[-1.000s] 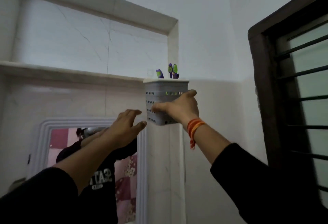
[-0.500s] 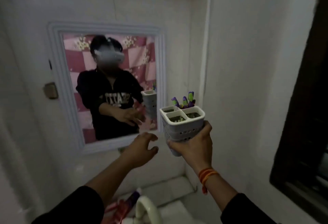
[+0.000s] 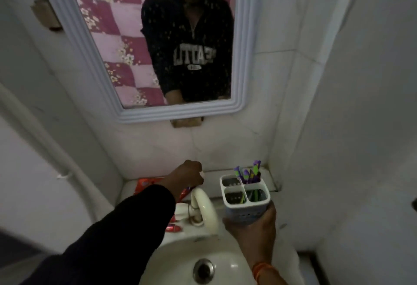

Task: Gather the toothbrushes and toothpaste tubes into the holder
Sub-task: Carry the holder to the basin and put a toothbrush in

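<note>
The right hand [image 3: 250, 228] grips the perforated white four-cell holder [image 3: 246, 196] at five o'clock, purple-green toothbrushes [image 3: 248, 173] in its far-right cell, while the left hand [image 3: 187, 176] clenches a red toothpaste tube [image 3: 184, 193] behind the curved faucet [image 3: 205, 208].

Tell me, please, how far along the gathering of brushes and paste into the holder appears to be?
Partly done. Toothbrushes already stand in one rear compartment of the holder, which the right hand grips from below. The left hand is closed at the ledge behind the tap, seemingly on a red toothpaste tube. Another red tube lies left of the tap, still to collect.
</note>
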Demonstrator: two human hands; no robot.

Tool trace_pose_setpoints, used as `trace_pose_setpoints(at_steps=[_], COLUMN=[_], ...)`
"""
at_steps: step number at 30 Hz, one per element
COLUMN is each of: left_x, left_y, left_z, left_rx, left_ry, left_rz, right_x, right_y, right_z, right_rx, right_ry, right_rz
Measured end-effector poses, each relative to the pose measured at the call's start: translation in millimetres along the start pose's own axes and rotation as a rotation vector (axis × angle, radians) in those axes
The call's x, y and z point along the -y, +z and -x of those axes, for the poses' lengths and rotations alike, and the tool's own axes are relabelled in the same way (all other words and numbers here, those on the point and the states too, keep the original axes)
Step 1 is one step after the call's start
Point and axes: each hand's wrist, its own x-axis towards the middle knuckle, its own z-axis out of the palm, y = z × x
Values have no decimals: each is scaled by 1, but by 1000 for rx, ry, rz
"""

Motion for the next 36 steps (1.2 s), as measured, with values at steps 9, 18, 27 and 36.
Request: trace_pose_setpoints(at_steps=[9, 18, 27, 36], left_x=[21, -13, -84, -138], left_y=[28, -6, -123, -61], left_z=[-26, -27, 56, 98], left_rx=[-11, -17, -22, -12], left_ry=[-14, 238, 396, 520], left_rz=[-137, -45, -238, -247], right_x=[-40, -57, -48, -27], right_y=[13, 6, 10, 6], right_z=[6, 8, 14, 17], right_rx=[160, 148, 126, 157], right_ry=[17, 147, 144, 115], right_rz=[-98, -39, -45, -152])
